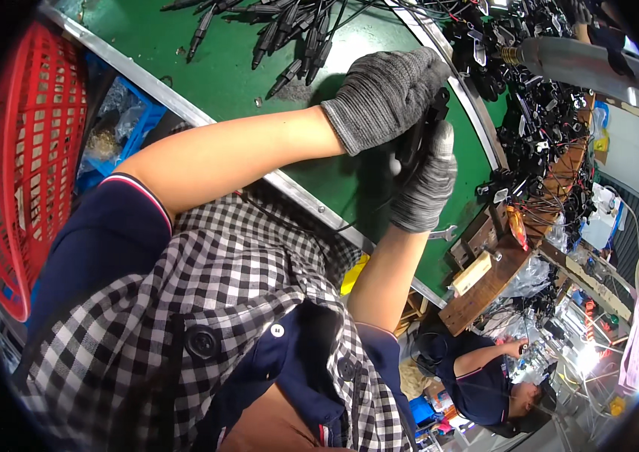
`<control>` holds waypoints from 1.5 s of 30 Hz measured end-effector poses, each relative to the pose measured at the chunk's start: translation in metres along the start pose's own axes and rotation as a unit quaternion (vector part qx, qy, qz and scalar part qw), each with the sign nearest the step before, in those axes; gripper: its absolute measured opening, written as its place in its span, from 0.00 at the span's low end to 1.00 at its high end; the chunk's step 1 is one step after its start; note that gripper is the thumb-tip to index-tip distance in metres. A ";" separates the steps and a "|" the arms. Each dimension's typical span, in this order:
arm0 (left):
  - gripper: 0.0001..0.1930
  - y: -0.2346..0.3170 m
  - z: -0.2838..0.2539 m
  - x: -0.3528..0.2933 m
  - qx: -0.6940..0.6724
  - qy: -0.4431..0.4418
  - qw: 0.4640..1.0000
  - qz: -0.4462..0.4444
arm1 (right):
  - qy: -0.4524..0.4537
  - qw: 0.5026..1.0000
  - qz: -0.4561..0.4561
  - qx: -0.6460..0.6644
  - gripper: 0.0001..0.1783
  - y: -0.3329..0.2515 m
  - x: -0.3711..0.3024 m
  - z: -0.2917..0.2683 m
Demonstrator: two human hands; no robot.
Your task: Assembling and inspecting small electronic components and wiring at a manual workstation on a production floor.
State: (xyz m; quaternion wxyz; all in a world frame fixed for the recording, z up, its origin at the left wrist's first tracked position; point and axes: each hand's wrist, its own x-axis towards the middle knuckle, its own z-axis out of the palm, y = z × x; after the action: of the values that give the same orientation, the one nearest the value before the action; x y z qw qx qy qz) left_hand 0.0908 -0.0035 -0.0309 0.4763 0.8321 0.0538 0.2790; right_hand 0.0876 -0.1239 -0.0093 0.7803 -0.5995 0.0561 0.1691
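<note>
Both my hands wear grey knitted gloves and meet over the green bench top (365,196). Between them is a slim black plastic part (438,107), probably with a thin black cable (342,227) trailing from it toward my lap. My right hand (429,184) is closed along the part's lower side, thumb or finger pointing up. My left hand (387,94) is curled over its upper end, back of the hand up; its fingertips are hidden. Several black cabled connector-like parts (285,38) lie on the bench beyond my left hand.
A metal rail (478,120) bounds the bench; beyond it are piled black parts (538,128). An open-end wrench (444,233) and wooden block (473,274) lie right. A red basket (52,113) and blue crate (146,120) stand left. Another person (481,384) works at lower right.
</note>
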 end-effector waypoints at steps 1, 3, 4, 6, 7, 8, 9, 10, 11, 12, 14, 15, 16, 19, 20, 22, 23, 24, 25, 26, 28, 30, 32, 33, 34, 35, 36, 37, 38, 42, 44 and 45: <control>0.10 -0.003 0.004 0.000 0.013 -0.004 1.000 0.003 | 0.001 0.974 -0.119 -0.194 0.18 0.001 0.002 -0.008; 0.11 -0.001 0.001 0.001 0.029 -0.008 1.000 0.006 | 0.001 0.897 -0.232 -0.376 0.18 0.005 0.006 -0.019; 0.11 0.002 0.000 0.000 0.058 -0.005 0.998 0.034 | -0.004 0.895 -0.224 -0.386 0.18 0.009 0.010 -0.024; 0.12 0.009 -0.001 -0.002 0.111 -0.002 0.990 0.091 | -0.010 0.889 -0.207 -0.409 0.18 0.015 0.015 -0.032; 0.12 0.007 -0.001 -0.002 0.112 -0.001 0.990 0.090 | -0.011 0.888 -0.208 -0.409 0.18 0.012 0.012 -0.022; 0.12 0.005 -0.001 -0.003 0.103 -0.001 0.991 0.081 | 0.017 0.967 -0.121 -0.222 0.19 0.005 0.005 0.000; 0.12 0.002 -0.001 -0.004 0.094 0.000 0.993 0.072 | 0.045 0.998 -0.027 -0.024 0.20 -0.002 -0.003 0.023; 0.13 0.001 -0.001 -0.004 0.083 0.000 0.994 0.065 | 0.072 0.980 0.066 0.175 0.21 -0.005 -0.007 0.032; 0.13 -0.001 0.001 -0.004 0.082 0.002 0.995 0.064 | 0.071 0.980 0.066 0.173 0.21 -0.005 -0.006 0.027; 0.13 -0.001 0.003 -0.003 0.066 0.001 0.997 0.046 | 0.049 0.998 -0.003 0.033 0.21 -0.004 -0.004 0.015; 0.13 -0.002 0.006 -0.002 0.033 0.001 0.999 0.009 | -0.001 0.959 -0.139 -0.247 0.20 0.000 0.002 -0.012; 0.13 -0.001 0.004 -0.002 0.036 0.000 0.999 0.009 | -0.002 0.960 -0.139 -0.244 0.20 0.006 0.007 -0.022; 0.13 0.000 0.003 -0.003 0.050 -0.002 0.999 0.019 | -0.015 0.914 -0.212 -0.346 0.21 0.014 0.015 -0.032; 0.13 0.005 0.002 -0.004 0.071 -0.008 0.997 0.040 | -0.035 0.769 -0.347 -0.535 0.22 0.018 0.020 -0.037; 0.12 0.001 0.003 -0.006 0.059 -0.013 0.998 0.025 | -0.029 0.913 -0.223 -0.340 0.22 0.015 0.013 -0.022; 0.12 -0.005 0.005 -0.007 0.032 -0.023 0.999 -0.003 | -0.010 0.992 0.063 0.107 0.21 0.005 0.001 0.004; 0.12 -0.007 0.007 -0.007 0.032 -0.024 0.999 -0.002 | -0.009 0.992 0.062 0.107 0.21 -0.001 -0.002 0.006; 0.12 -0.010 0.009 -0.006 0.026 -0.010 1.000 0.003 | -0.015 0.998 0.051 0.044 0.21 -0.007 -0.006 0.007; 0.12 -0.012 0.010 -0.006 0.020 0.004 1.000 0.007 | -0.021 0.999 0.041 -0.020 0.21 -0.012 -0.008 0.006; 0.12 -0.014 0.012 -0.006 0.015 0.019 1.000 0.011 | -0.028 0.996 0.031 -0.083 0.21 -0.015 -0.008 0.005; 0.12 -0.001 0.003 -0.003 0.012 0.010 1.000 0.003 | -0.020 0.976 -0.062 -0.207 0.21 -0.006 0.003 -0.013; 0.11 0.010 -0.004 -0.001 0.006 -0.004 1.000 -0.015 | -0.007 0.865 -0.243 -0.439 0.21 0.004 0.013 -0.025; 0.11 0.005 -0.002 -0.003 0.022 0.013 1.000 0.013 | -0.010 0.935 -0.176 -0.309 0.21 0.009 0.009 -0.015; 0.11 0.002 0.000 -0.005 0.037 0.030 0.998 0.041 | -0.010 0.980 -0.105 -0.171 0.21 0.010 0.004 -0.007; 0.11 -0.001 0.003 -0.006 0.051 0.047 0.995 0.070 | -0.011 0.999 -0.032 -0.028 0.22 0.008 0.002 -0.001; 0.11 -0.002 0.004 -0.006 0.052 0.046 0.995 0.070 | -0.011 0.999 -0.031 -0.028 0.22 0.005 0.002 0.001; 0.11 -0.003 0.005 -0.005 0.064 0.061 0.993 0.079 | -0.010 1.000 0.001 -0.026 0.21 0.001 0.001 0.002; 0.10 -0.005 0.006 -0.005 0.076 0.076 0.990 0.087 | -0.009 0.999 0.034 -0.025 0.21 -0.003 0.000 0.002; 0.10 -0.006 0.007 -0.005 0.088 0.091 0.987 0.096 | -0.007 0.997 0.066 -0.024 0.21 -0.006 -0.001 0.001; 0.10 0.001 0.002 -0.002 0.072 0.045 0.993 0.079 | -0.020 0.866 -0.140 -0.479 0.27 -0.011 0.004 -0.018; 0.11 0.000 0.001 -0.003 0.065 0.027 0.996 0.063 | -0.019 0.921 -0.139 -0.365 0.22 0.003 0.008 -0.017; 0.11 -0.001 0.000 -0.003 0.059 0.010 0.997 0.047 | -0.016 0.960 -0.137 -0.244 0.19 0.009 0.008 -0.007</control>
State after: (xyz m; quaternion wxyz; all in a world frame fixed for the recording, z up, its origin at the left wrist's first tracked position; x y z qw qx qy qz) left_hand 0.0887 -0.0037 -0.0327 0.4125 0.8574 0.0356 0.3056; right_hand 0.0926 -0.1272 -0.0219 0.6266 -0.7710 -0.0824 0.0788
